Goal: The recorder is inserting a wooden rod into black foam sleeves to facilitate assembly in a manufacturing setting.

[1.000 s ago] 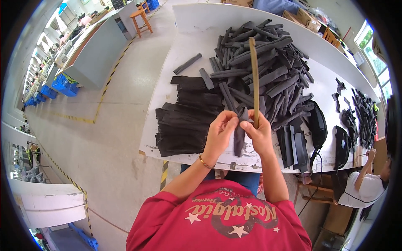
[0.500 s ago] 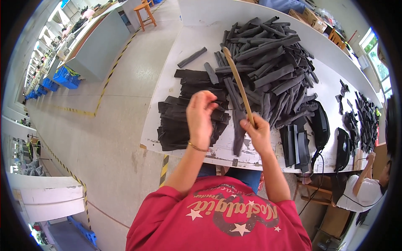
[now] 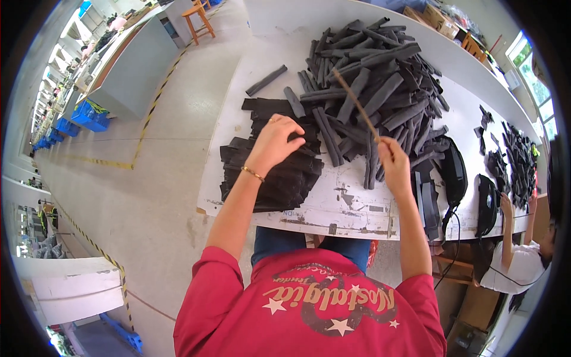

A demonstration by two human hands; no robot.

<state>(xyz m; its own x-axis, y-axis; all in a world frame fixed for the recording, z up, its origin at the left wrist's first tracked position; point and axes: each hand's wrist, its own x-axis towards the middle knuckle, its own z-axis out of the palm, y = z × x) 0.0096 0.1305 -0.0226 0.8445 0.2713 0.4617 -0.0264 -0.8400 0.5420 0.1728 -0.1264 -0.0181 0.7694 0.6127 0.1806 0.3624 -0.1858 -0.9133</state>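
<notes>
My right hand (image 3: pixel 394 163) is closed around the lower end of a thin wooden stick (image 3: pixel 357 106), which slants up and leftward over a heap of dark grey fabric tubes (image 3: pixel 380 89). My left hand (image 3: pixel 276 140) reaches over a stack of flat black fabric pieces (image 3: pixel 267 184), its fingers bent and the thumb apart, with nothing visible between them. Whether its fingertips touch the stack I cannot tell. Two loose tubes, a longer one (image 3: pixel 266 80) and a shorter one (image 3: pixel 294 101), lie on the white table (image 3: pixel 238 71) beyond the left hand.
Folded dark strips (image 3: pixel 426 205) and a black curved case with a cable (image 3: pixel 455 175) lie right of my right hand. Another black case (image 3: pixel 487 205) and more dark pieces (image 3: pixel 520 169) lie farther right, near a co-worker in white (image 3: pixel 511 271). A low white partition (image 3: pixel 285 21) borders the table.
The dark piece that hung below my right hand is no longer there. My right hand has moved right and up with the stick. My left hand has turned and shifted slightly left over the stack.
</notes>
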